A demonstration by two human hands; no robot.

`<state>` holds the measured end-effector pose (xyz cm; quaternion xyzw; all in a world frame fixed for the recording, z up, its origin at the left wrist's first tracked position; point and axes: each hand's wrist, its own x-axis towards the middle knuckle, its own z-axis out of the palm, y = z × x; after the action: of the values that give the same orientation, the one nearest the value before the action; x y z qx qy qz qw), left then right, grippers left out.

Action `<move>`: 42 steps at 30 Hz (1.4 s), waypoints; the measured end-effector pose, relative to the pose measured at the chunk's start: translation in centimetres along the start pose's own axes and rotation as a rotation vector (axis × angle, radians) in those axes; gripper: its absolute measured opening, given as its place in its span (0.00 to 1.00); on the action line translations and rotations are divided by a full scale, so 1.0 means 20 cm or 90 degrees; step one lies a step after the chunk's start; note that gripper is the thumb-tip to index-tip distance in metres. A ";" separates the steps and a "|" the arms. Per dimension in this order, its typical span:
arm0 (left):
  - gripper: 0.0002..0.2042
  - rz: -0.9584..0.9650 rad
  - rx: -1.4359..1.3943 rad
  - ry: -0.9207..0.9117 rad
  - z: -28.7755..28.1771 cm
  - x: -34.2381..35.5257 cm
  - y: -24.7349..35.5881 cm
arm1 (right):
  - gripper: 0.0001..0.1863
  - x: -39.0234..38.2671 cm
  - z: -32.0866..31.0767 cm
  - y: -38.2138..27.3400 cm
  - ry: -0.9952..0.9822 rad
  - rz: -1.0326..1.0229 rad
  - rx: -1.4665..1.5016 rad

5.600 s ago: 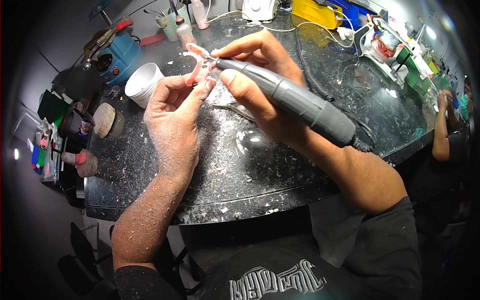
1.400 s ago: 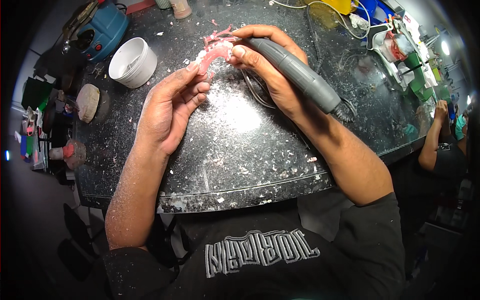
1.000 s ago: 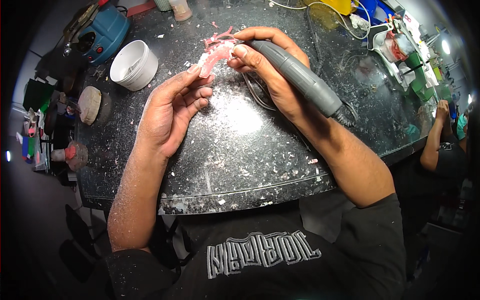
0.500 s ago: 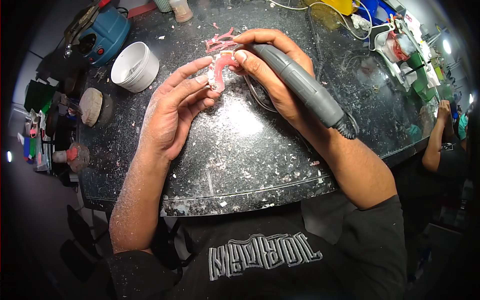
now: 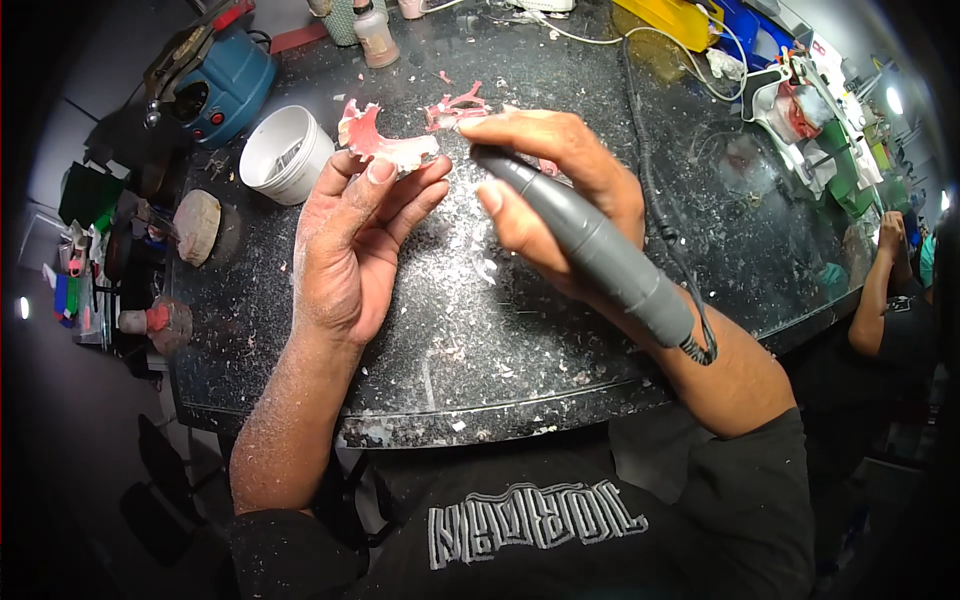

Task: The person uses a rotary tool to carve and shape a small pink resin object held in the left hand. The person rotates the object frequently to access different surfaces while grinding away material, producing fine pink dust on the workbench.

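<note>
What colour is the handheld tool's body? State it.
The handheld tool is dark grey; it shows in the head view.

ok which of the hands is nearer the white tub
Left. The left hand is just right of the white tub, holding the pink dental piece; the right hand, around the grey handpiece, is farther right.

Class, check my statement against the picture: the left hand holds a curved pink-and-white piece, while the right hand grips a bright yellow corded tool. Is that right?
Not quite: the corded tool in the right hand is dark grey, not bright yellow, as the head view shows. The rest stands: the left hand holds a curved pink-and-white piece.
</note>
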<state>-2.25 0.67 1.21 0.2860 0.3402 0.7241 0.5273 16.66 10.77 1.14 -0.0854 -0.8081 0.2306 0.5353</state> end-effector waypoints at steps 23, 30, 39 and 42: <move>0.08 0.003 0.022 -0.007 -0.01 -0.01 -0.02 | 0.20 -0.03 0.04 0.02 -0.050 -0.015 0.140; 0.10 0.007 0.034 0.007 0.00 -0.01 -0.03 | 0.19 -0.04 0.03 0.03 -0.056 -0.024 0.129; 0.12 0.011 0.045 -0.002 -0.02 -0.01 -0.03 | 0.20 -0.04 0.04 0.03 -0.051 -0.011 0.144; 0.13 0.012 0.052 0.001 -0.01 -0.01 -0.03 | 0.20 -0.04 0.05 0.02 -0.031 0.009 0.173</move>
<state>-2.10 0.50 0.64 0.3097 0.3671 0.7148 0.5083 16.17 10.44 -0.04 -0.0123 -0.7815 0.3438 0.5204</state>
